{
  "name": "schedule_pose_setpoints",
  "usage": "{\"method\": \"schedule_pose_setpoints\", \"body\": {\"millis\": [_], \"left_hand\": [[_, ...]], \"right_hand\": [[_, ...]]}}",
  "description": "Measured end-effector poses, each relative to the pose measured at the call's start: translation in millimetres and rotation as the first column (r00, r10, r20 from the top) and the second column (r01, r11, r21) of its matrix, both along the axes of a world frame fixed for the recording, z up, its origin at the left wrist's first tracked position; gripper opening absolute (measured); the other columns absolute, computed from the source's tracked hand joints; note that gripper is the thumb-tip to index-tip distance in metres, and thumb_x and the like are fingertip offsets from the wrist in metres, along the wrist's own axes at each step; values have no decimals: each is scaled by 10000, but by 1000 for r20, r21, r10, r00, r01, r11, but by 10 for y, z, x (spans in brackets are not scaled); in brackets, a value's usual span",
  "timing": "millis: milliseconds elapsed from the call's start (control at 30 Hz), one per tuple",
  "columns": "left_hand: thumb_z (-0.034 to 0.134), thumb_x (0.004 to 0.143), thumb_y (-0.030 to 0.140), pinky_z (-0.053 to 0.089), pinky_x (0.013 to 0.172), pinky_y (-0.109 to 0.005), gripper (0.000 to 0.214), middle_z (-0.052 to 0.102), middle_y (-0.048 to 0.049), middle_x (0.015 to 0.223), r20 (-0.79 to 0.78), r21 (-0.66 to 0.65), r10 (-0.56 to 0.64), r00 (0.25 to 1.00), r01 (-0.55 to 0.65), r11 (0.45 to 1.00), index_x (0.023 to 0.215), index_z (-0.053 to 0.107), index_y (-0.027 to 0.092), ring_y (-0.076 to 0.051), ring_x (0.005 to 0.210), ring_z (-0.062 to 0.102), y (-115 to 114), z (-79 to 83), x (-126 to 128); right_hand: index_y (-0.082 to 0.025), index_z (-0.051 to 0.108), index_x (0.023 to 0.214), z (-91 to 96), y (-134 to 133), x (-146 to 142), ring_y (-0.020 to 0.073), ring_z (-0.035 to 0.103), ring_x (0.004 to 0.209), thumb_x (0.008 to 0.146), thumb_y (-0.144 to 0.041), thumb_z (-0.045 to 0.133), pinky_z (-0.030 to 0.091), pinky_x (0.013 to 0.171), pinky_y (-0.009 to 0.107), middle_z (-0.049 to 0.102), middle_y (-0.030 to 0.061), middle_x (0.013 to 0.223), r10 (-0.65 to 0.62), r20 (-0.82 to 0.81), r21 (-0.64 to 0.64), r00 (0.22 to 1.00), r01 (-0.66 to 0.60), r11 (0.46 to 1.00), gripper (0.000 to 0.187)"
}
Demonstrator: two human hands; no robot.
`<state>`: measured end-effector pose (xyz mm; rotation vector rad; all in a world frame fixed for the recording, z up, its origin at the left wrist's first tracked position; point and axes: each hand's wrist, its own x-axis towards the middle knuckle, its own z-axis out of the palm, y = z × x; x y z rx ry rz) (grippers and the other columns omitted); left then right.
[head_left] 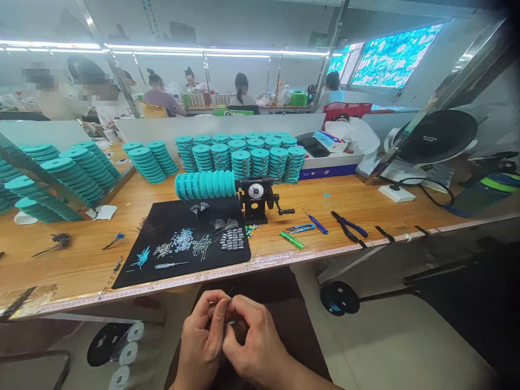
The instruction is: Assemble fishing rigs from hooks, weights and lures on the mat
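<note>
I have both hands low, just off the bench (345,200) edge and over my lap. My left hand (202,338) and right hand (254,346) are pressed together, the fingertips of both pinching a small piece (233,323) too tiny for me to identify. A fine strand (230,292) seems to rise from it. Holding it close probably steadies such fiddly work. On the bench, the black mat (170,273) lies nearest, likely so the pale little parts (182,239) show up and don't roll. Behind it a crank winder (257,197) carries a row of teal spools (205,185). Pliers (349,225) lie to the right, within reach.
</note>
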<state>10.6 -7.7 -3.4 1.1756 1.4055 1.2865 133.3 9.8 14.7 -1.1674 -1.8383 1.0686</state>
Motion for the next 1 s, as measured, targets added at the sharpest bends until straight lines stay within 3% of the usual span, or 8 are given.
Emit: {"method": "schedule_pose_setpoints", "body": {"millis": [200, 333, 433, 633, 767, 867, 933, 1000], "left_hand": [[606, 877, 433, 449, 499, -180, 212, 577, 45, 622, 111, -19, 126, 986, -124, 992, 873, 577, 223, -112, 516, 521, -45, 8, 26], [614, 865, 455, 452, 528, -165, 237, 592, 36, 671, 24, 45, 214, 977, -215, 976, 886, 589, 220, -109, 556, 541, -25, 30, -6], [604, 866, 459, 448, 518, -175, 246, 584, 32, 668, -4, 51, 194, 981, -193, 980, 869, 587, 214, -115, 550, 531, -1, 65, 0], [518, 920, 417, 437, 505, -198, 207, 552, 48, 643, -94, 46, 112, 989, -108, 993, 840, 542, 227, -122, 531, 525, 24, 140, -25], [449, 954, 388, 425, 506, -222, 196, 523, 68, 567, -305, 67, 67, 950, -49, 997, 830, 511, 249, -134, 481, 512, 33, 111, -126], [466, 950, 359, 462, 634, -248, 151, 621, 27, 719, -359, 91, 106, 928, -78, 993, 872, 540, 252, -161, 638, 598, 53, 82, -185], [507, 936, 357, 449, 651, -241, 156, 596, 21, 740, -271, 94, 143, 952, -122, 988, 842, 560, 244, -154, 672, 569, 66, 91, -209], [569, 911, 371, 417, 584, -217, 171, 509, 39, 679, 3, 46, 142, 990, -142, 989, 811, 563, 232, -126, 610, 485, 74, 139, -226]], "right_hand": [[-220, 455, 733, -29, -1, 5, 129, 485, 651, 621, -58, 503, 333, 589, 238, 503, -33, 747, -1, 94, 86, 996, -7, 996, 203], [-220, 417, 708, -23, 0, 53, 120, 444, 615, 605, -62, 507, 301, 563, 240, 471, -45, 715, -30, 111, 75, 993, 22, 997, 209], [-216, 434, 709, -6, 10, 90, 124, 456, 633, 615, -52, 498, 323, 595, 242, 483, -48, 693, -1, 71, -5, 998, 2, 1000, 199], [-210, 510, 808, 49, 31, 65, 115, 460, 613, 754, -110, 509, 366, 561, 210, 489, -54, 669, 97, -243, -296, 965, -169, 940, 114], [-203, 539, 783, 67, 23, 38, 99, 368, 529, 771, -137, 574, 295, 501, 215, 390, -82, 582, 12, -65, -237, 998, -27, 971, 75], [-192, 567, 778, 65, 19, 44, 99, 390, 551, 769, -118, 579, 299, 524, 217, 399, -76, 597, -4, -3, -156, 1000, 4, 988, 76], [-192, 574, 780, 54, 22, 56, 97, 392, 552, 762, -104, 572, 298, 527, 214, 395, -78, 599, -3, 7, -135, 1000, 4, 991, 90], [-196, 567, 775, 31, 28, 70, 95, 384, 547, 751, -88, 557, 295, 525, 212, 381, -82, 593, -3, 9, -128, 1000, 4, 992, 111]]}}
